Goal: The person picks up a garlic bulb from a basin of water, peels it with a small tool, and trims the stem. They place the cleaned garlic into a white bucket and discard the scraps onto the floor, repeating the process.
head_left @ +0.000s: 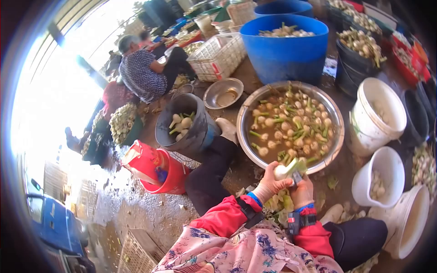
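My left hand [271, 180] is closed around a pale garlic bulb [284, 170] with a green stem, at the near rim of a wide metal basin [337, 150]. Close beside it, my right hand [302, 190] grips a small knife [297, 177], its blade by the stem. My fingers cover most of the knife. In the basin, many garlic bulbs [298, 119] with short green stalks float in brown water. Cut leaves and peelings [278, 204] lie on the ground beneath my hands.
A dark bucket [173, 132] with several bulbs and a red bucket [168, 175] stand left. White buckets [380, 113] stand right; a large blue tub [284, 54] is behind the basin. A small metal bowl [223, 93] and white crate [218, 54] sit farther back. Another person [143, 73] sits beyond.
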### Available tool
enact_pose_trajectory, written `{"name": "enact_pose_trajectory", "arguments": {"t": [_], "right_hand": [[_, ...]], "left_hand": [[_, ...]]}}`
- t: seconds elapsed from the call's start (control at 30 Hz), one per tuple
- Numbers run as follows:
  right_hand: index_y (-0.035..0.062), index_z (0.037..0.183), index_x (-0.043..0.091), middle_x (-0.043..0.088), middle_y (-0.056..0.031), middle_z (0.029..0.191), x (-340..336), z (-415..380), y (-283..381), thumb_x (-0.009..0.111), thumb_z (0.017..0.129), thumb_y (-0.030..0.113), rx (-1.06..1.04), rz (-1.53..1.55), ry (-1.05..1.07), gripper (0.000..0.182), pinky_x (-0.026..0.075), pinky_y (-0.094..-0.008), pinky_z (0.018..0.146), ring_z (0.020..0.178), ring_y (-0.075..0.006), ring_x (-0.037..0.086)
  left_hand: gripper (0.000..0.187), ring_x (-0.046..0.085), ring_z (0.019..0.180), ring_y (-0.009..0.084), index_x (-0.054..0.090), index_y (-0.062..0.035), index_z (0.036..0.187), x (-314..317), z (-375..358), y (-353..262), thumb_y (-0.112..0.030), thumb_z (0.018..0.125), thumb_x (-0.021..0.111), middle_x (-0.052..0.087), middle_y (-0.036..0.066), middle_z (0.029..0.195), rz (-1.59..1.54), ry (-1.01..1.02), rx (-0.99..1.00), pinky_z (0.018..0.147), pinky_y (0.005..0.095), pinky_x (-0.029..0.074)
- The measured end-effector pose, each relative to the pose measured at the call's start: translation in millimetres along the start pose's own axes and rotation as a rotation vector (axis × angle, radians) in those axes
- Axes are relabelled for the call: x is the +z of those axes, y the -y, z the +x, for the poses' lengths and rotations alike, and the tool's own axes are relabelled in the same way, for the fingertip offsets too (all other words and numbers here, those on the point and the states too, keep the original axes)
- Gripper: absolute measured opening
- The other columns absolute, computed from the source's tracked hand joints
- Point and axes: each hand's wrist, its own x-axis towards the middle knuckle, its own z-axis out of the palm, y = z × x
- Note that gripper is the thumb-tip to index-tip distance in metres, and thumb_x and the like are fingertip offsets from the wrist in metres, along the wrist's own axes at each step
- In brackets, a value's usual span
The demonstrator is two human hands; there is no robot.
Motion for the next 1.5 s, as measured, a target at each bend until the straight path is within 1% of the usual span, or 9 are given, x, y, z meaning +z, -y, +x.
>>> {"name": "enact_pose_trajectory", "arguments": {"t": [0.13,0.3,0.37,0.7,0.87,1.03,1.23,1.3,1.5], "right_hand": [[0.0001,0.116,0.06,0.065,-0.0047,0.107,-7.8,0.4,17.3,0.071,0.079,0.0,0.081,0.042,0.178,0.039,0.05,-0.0251,0.082,0.094,-0.0132,0.062],[-0.0004,0.115,0.06,0.065,-0.0051,0.107,-0.6,-3.9,-12.5,0.07,0.081,0.003,-0.018,-0.015,0.131,0.036,0.051,-0.0272,0.08,0.093,-0.0149,0.063],[-0.0006,0.115,0.06,0.065,-0.0061,0.108,12.0,-6.0,-47.1,0.067,0.082,0.004,0.326,0.721,0.03,0.034,0.052,-0.0278,0.079,0.091,-0.0165,0.064],[0.0014,0.105,0.065,0.067,-0.0055,0.09,-1.3,-22.0,-97.3,0.061,0.082,0.004,0.273,0.181,0.01,0.024,0.051,-0.0285,0.066,0.076,-0.0159,0.064],[0.0041,0.116,0.062,0.067,-0.0054,0.098,-4.9,-29.3,-117.0,0.066,0.084,0.016,0.241,-0.448,0.485,0.034,0.052,-0.0309,0.073,0.088,-0.0174,0.065],[0.0062,0.132,0.049,0.062,-0.008,0.112,-10.0,-12.6,-15.6,0.066,0.088,0.018,0.699,1.052,0.225,0.049,0.053,-0.0305,0.079,0.099,-0.0259,0.063],[0.0,0.127,0.053,0.06,-0.0089,0.117,8.1,-8.6,-33.8,0.06,0.089,0.004,0.432,0.713,0.052,0.039,0.053,-0.0346,0.084,0.103,-0.0226,0.061],[0.0003,0.125,0.056,0.061,-0.0086,0.117,7.4,-7.2,-33.8,0.057,0.089,0.001,0.367,0.633,0.045,0.036,0.054,-0.0324,0.082,0.101,-0.0196,0.061],[0.0046,0.119,0.061,0.063,-0.0025,0.107,9.6,-1.9,-47.0,0.055,0.09,0.003,0.248,0.355,-0.117,0.03,0.052,-0.024,0.071,0.086,-0.0108,0.061]], "left_hand": [[0.08,0.059,0.095,0.0197,0.035,-0.0055,0.132,-18.7,-4.1,-9.2,-0.015,0.071,0.085,0.055,0.012,0.11,-0.456,0.056,-0.288,0.072,0.0334,0.055],[0.074,0.062,0.093,0.0189,0.045,-0.0095,0.13,-32.7,-1.3,10.8,-0.032,0.071,0.084,0.061,0.007,0.107,-0.529,0.353,-0.282,0.066,0.0313,0.057],[0.076,0.062,0.094,0.0181,0.046,-0.01,0.13,-35.8,-4.4,6.5,-0.035,0.07,0.084,0.061,0.005,0.109,-0.551,0.44,-0.314,0.066,0.0311,0.057],[0.072,0.062,0.08,0.0124,0.053,-0.0056,0.119,-25.8,-21.1,-11.9,-0.041,0.065,0.085,0.061,0.003,0.093,-0.644,1.133,-0.355,0.062,0.0251,0.054],[0.096,0.047,0.123,0.0205,0.034,-0.0064,0.139,-39.5,-3.9,1.2,-0.032,0.065,0.088,0.049,0.011,0.131,-0.631,0.842,-0.376,0.102,0.0335,0.039],[0.109,0.036,0.131,0.0201,0.023,-0.0049,0.148,-44.4,7.5,21.1,-0.038,0.066,0.087,0.043,0.009,0.139,-0.341,0.656,-0.276,0.11,0.034,0.028],[0.109,0.041,0.129,0.0211,0.027,-0.0031,0.147,-37.0,3.6,4.8,-0.042,0.065,0.086,0.045,0.01,0.137,-0.148,0.563,-0.158,0.11,0.0338,0.03],[0.105,0.055,0.108,0.0194,0.036,-0.0023,0.143,-30.0,4.0,0.1,-0.048,0.063,0.086,0.057,0.01,0.123,-0.215,0.397,-0.042,0.075,0.0289,0.051],[0.037,0.061,0.093,0.0176,0.06,0.0043,0.116,-23.1,7.9,-1.4,-0.015,0.085,0.071,0.065,0.011,0.106,-0.29,0.0,-0.237,0.083,0.0318,0.05]]}}
